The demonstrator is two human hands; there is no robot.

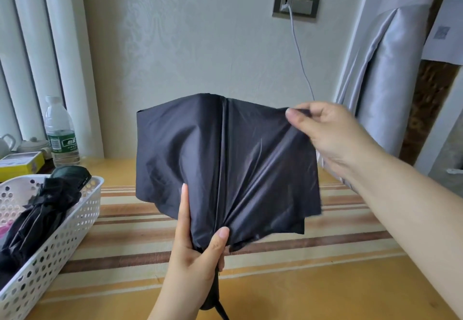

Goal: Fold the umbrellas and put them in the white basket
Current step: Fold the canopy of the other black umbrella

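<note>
**A:** What is the near hand doing?

**B:** The left hand [198, 254] is low and in the middle. Its fingers [184, 209] and thumb wrap around the bunched bottom of the dark umbrella [225, 159], down by the handle. It holds the umbrella up over the striped bench [313, 264].

**A:** And the other hand?

**B:** The right hand [323, 134] is higher up and to the right. Its fingers pinch the top edge of one cloth flap and pull it out flat.

**A:** So which step is this?

**B:** I think it is the folding step. The cloth is closed down but loose. The flaps hang wide and are not wrapped yet.

**A:** What comes next?

**B:** My guess is that each flap has to be pulled smooth and laid to one side. Then the cloth gets rolled tight around the middle. The left hand must keep a firm grip so the bundle does not twist.

**A:** Where does it go after that?

**B:** Into the white basket [82, 209] on the left side of the bench. A black folded umbrella [47, 209] already lies in it. Behind the basket stands a water bottle [60, 132].
</note>
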